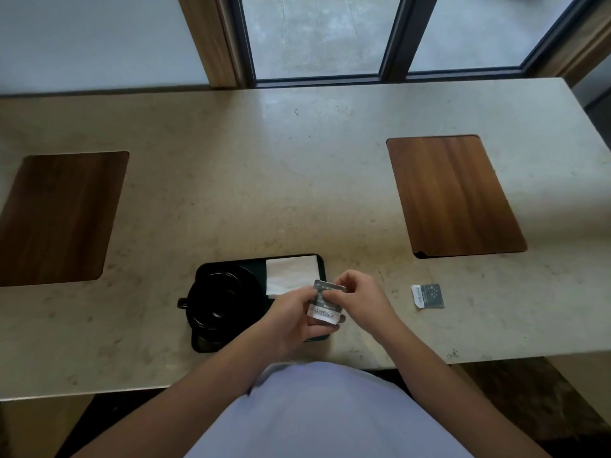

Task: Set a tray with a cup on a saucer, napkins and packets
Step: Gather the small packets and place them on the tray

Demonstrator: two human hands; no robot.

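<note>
A black tray (231, 261) lies near the table's front edge. On its left half stands a black cup (216, 300) on a black saucer (249, 279), the cup's handle pointing left. White napkins (291, 271) fill the tray's far right corner. Above the tray's right side, my left hand (292, 317) and my right hand (358, 297) together hold small grey and white packets (325, 302). One more grey packet (427, 295) lies flat on the table to the right of my hands.
The beige stone table (297, 176) has two wooden inlays, one at the left (59, 216) and one at the right (453, 196). A window with dark frames stands behind the table's far edge.
</note>
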